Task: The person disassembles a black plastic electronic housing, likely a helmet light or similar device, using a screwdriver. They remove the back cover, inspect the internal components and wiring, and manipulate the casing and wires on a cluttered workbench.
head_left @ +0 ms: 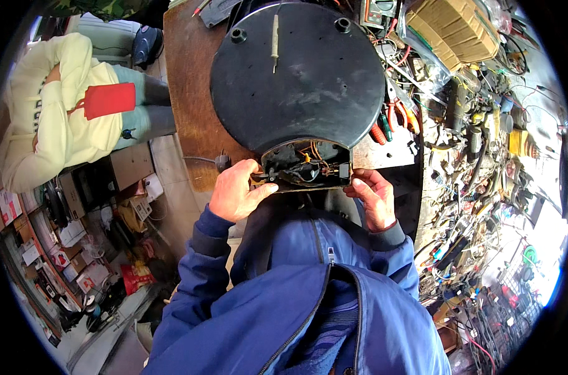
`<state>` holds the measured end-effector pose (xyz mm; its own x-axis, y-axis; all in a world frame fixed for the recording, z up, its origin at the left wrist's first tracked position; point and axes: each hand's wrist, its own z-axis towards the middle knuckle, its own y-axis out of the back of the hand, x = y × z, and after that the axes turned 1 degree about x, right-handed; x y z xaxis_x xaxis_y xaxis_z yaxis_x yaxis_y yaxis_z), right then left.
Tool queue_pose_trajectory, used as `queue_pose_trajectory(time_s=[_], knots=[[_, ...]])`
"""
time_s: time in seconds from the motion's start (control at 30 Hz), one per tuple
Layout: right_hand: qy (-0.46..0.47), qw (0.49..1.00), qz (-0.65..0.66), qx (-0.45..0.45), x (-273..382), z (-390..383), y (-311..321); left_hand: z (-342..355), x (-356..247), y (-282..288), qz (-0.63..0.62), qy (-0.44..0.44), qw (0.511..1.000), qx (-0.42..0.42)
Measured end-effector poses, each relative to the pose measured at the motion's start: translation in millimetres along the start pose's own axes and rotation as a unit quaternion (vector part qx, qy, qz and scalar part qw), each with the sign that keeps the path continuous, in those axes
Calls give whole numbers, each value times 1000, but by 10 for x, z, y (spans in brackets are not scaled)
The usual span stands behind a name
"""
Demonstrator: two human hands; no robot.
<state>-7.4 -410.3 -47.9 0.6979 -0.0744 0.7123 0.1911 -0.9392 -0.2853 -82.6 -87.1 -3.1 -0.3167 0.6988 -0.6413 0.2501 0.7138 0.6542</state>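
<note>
A round black appliance (296, 94) lies with its underside up and two short feet showing at its far rim. Its near side has an opened compartment with thin wires and small parts (309, 170) inside. My left hand (237, 190) is closed with thumb and fingers at the left end of the front panel (296, 188) of that compartment. At the panel's right end, my right hand (375, 197) pinches the edge between thumb and fingers. A slim screwdriver with a pale handle (275, 36) rests on the appliance's flat face.
A dark power plug (223, 162) lies on the wooden table (193, 106) left of the appliance. Pliers with orange handles (396, 115) are at its right. Beyond them spreads a dense clutter of tools and cables (478, 156), with a cardboard box (453, 31). A person in a cream hoodie (77, 137) is at left.
</note>
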Motion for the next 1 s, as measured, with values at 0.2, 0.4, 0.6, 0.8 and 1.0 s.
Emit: queue_pose_trajectory(time_s=[0.2, 0.4, 0.6, 0.8, 1.0], knots=[[-3, 1000, -1, 2, -48, -18, -17, -30, -509, 32, 53, -37, 979, -196], [-2, 1000, 4, -4, -83, -36, -35, 125, -748, -91, 106, -111, 986, -60], [6, 1000, 6, -11, -126, -49, -47, 206, -768, -124, 129, -123, 984, -16], [6, 1000, 18, -17, -110, -78, -82, 249, -694, -114, 43, -132, 990, -21], [11, 999, 20, -24, -144, -86, -60, 288, -600, -122, 10, -168, 985, -48]])
